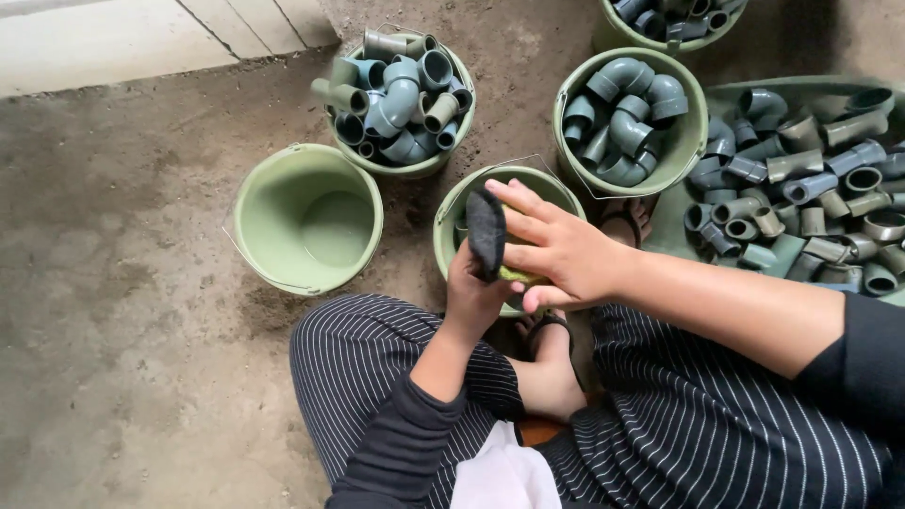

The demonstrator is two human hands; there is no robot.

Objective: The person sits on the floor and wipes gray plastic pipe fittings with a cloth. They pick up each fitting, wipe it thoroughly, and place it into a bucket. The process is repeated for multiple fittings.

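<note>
Rubbing a dark abrasive pad (486,232) over a small green pipe fitting (521,276), both held just above the middle bucket (451,247). Left hand (474,294) clenched round the fitting from below; right hand (556,250) presses the pad with flat fingers. Fitting judged rigid, light, smooth; pad limp. Empty bucket (308,218) left of it, filled buckets beyond.

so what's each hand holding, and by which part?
Left hand grips a pipe fitting, mostly hidden. Right hand presses a dark scrub pad with its fingers.
</note>
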